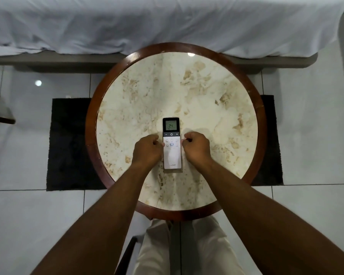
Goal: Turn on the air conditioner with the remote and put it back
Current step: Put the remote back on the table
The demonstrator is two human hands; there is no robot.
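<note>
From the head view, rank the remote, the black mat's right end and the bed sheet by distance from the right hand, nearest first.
From the right hand:
1. Remote: right beside it, at its fingertips, lying on the round table.
2. Black mat: on the floor, showing past the table's right rim.
3. Bed sheet: farthest, beyond the table's far edge.

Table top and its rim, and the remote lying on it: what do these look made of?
The table top looks like polished marble or a marble-look laminate: cream with tan veining, glossy lamp reflection. Its rim looks like varnished dark wood, reddish-brown and shiny. The remote looks like smooth white plastic with a dark panel around its display.
</note>
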